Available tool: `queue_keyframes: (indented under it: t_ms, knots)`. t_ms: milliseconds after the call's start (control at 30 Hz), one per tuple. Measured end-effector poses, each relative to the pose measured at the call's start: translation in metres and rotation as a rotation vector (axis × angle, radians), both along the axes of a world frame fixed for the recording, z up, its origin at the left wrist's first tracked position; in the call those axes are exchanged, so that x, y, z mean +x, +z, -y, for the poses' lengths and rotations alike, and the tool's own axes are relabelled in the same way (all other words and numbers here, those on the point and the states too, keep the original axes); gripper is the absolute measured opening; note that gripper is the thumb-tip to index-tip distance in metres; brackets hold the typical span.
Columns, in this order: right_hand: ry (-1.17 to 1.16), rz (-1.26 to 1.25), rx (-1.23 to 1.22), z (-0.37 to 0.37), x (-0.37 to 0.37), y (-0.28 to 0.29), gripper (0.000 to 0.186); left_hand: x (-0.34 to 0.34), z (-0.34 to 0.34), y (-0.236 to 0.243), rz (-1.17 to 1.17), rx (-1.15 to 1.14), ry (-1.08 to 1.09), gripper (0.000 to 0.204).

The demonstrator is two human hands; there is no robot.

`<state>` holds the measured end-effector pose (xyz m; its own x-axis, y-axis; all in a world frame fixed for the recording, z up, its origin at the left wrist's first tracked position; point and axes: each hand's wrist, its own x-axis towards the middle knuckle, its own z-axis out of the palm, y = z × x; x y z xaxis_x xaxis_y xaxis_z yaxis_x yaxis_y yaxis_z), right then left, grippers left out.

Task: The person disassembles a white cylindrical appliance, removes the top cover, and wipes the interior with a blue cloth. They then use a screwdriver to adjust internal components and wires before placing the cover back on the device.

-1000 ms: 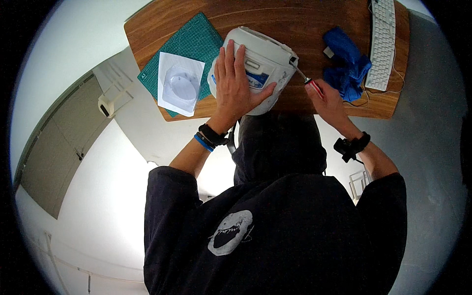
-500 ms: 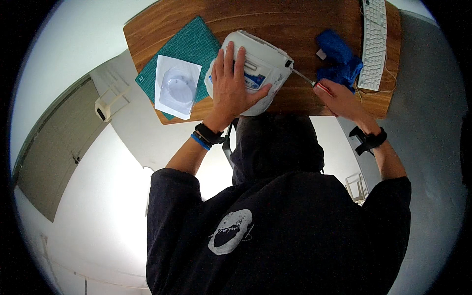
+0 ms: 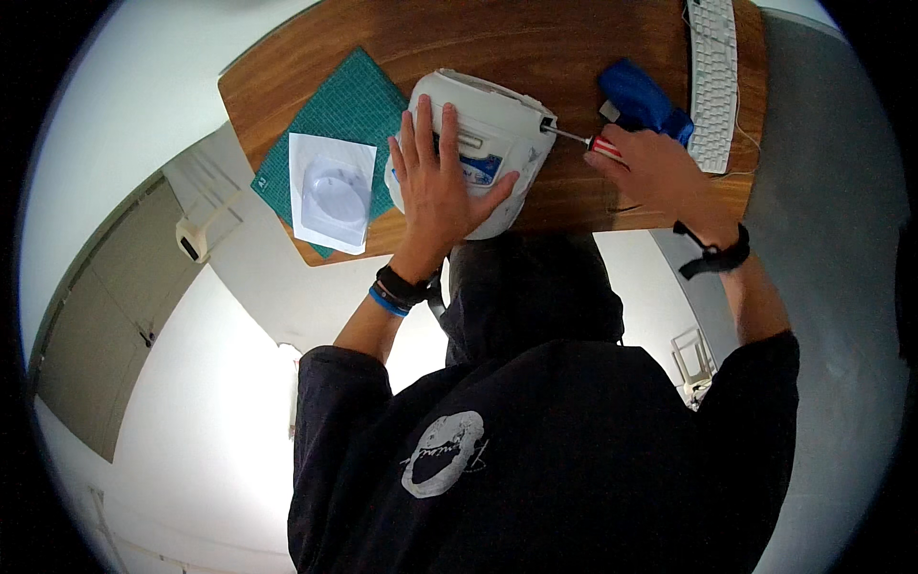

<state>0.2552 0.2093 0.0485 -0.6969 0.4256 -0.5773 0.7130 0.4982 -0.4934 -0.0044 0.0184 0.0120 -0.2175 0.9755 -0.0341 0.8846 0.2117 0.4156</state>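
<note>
The screwdriver [image 3: 588, 143] has swung toward the far side of the table [image 3: 535, 48]; its shaft points left to the corner recess [image 3: 548, 123] of the white case [image 3: 502, 143]. Right hand [image 3: 660, 177]: fingers clamped on the handle. Left hand [image 3: 437, 189]: fingers spread on the case.

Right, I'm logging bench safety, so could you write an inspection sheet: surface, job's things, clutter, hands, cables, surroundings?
Surface: brown wood-grain table.
Job's things: white casing; red-and-white-handled screwdriver, tip at the casing's dark corner opening.
Clutter: green mat, white sheet bearing what looks like clear plastic, blue cloth, white keyboard.
Hands: left hand flat on casing; right hand gripping screwdriver handle.
Cables: thin cable beside keyboard.
Surroundings: grey door, pale walls.
</note>
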Motion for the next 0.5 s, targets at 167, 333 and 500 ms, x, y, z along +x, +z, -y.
queue_keyframes:
  t_ms: [167,333,500]
  knots:
    - [-0.035,-0.109,-0.034,-0.002,-0.012,-0.029,0.05,0.002,-0.007,0.003,-0.021,0.031,0.072,0.125]
    - [-0.576,-0.023,-0.694,0.022,-0.029,-0.019,0.049,-0.001,-0.004,-0.013,0.06,0.081,0.138,0.127]
    - [-0.879,-0.103,-0.773,0.055,-0.044,-0.015,0.051,0.0,-0.013,-0.007,0.026,0.084,0.171,0.125]
